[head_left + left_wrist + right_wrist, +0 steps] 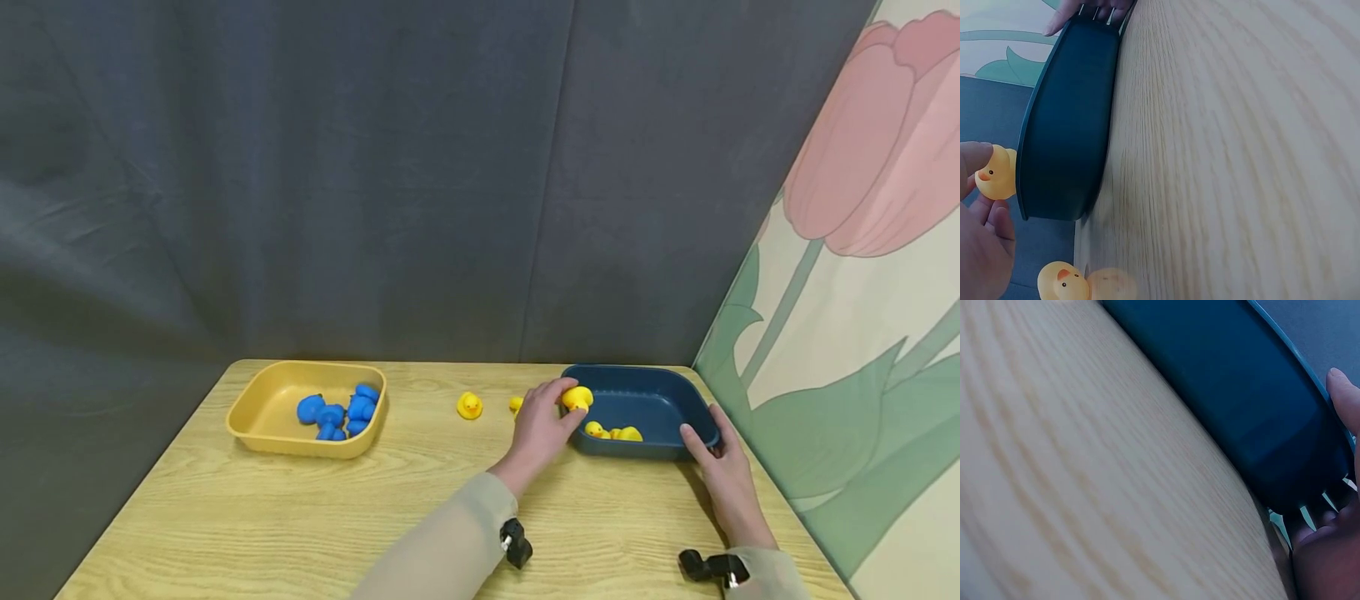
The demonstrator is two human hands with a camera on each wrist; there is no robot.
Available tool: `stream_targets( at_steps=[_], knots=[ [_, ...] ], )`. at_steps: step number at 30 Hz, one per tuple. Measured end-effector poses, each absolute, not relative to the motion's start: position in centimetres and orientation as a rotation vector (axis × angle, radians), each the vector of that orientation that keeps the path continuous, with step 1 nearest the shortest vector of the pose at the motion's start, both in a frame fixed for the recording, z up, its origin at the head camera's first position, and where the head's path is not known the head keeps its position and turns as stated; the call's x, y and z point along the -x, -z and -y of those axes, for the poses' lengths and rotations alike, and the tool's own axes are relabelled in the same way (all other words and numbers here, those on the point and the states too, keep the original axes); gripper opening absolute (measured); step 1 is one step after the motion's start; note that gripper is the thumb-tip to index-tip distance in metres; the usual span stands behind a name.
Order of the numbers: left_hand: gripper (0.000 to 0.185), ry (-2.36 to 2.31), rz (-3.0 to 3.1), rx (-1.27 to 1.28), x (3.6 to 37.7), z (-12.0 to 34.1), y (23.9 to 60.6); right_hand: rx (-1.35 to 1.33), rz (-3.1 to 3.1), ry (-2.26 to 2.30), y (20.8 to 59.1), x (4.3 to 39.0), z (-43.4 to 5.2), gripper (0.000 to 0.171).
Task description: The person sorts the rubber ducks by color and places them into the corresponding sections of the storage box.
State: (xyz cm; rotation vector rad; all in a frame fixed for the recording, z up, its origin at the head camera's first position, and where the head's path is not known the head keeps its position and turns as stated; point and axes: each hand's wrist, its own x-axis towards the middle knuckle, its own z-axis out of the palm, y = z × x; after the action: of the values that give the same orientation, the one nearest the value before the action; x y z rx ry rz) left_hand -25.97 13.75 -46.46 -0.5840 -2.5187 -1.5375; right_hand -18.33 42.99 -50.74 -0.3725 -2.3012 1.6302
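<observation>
My left hand [561, 410] pinches a small yellow rubber duck [577, 398] just over the left rim of a dark blue tray [652, 385]. The left wrist view shows the same duck [994, 175] between my fingertips [975, 156], beside the blue tray's wall [1069, 125]. My right hand [708, 442] grips the tray's near right corner, with the thumb [1344, 394] on the rim of the blue tray [1235, 394]. Two yellow ducks [611, 432] lie inside the tray. Two more yellow ducks sit on the table, one [469, 406] further left and one [516, 404] partly hidden behind my left hand.
A yellow tray [258, 417] with several blue ducks [341, 412] stands at the left of the wooden table [300, 517]. A dark curtain hangs behind the table, and a flower-printed panel [862, 292] closes off the right side.
</observation>
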Motion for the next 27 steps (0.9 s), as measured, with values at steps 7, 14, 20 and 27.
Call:
stream_targets(
  at_steps=[7,14,20,27],
  knots=[
    [0.045,1.524,2.512,0.606,25.9,-14.0,46.4,0.367,2.314,-1.621,50.9,18.4,-43.0,0.089],
    [0.043,1.487,2.511,0.580,26.0,-13.5,46.5,0.381,2.315,-1.622,50.9,18.4,-43.1,0.089],
    [0.046,1.497,2.491,0.572,26.3,-12.7,46.6,0.376,2.316,-1.618,50.9,18.4,-43.1,0.089],
    [0.048,1.479,2.473,0.537,26.7,-11.7,47.0,0.376,2.330,-1.614,51.0,18.5,-43.3,0.089]
  ],
)
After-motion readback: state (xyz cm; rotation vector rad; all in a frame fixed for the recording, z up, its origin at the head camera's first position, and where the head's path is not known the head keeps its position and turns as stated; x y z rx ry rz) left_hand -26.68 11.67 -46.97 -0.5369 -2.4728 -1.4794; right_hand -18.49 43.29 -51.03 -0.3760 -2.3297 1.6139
